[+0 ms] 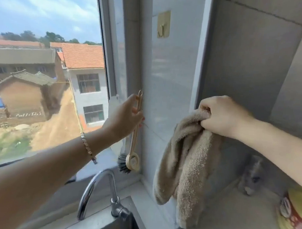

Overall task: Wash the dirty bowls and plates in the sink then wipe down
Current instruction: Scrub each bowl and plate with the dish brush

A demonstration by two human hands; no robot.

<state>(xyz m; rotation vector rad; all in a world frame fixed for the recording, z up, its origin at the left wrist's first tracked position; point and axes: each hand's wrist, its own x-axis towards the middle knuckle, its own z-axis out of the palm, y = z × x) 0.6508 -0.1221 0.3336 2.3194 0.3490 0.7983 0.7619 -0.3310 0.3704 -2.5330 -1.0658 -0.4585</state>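
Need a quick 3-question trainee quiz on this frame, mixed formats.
1. True or false: something hangs on the wall hook.
2. The left hand holds: A a sponge; B a dish brush; C a cup.
3. Fill in: the towel is gripped by the ___ hand.
Key: 1 false; 2 B; 3 right hand.

A pale stone counter (pixel 228 218) fills a tiled kitchen corner beside the window, with a curved chrome tap (pixel 97 187) rising from it at the edge of the sink (pixel 113 226). A yellow and red container (pixel 293 213) stands at its right end, and a blurred grey bundle (pixel 251 178) sits in the corner behind
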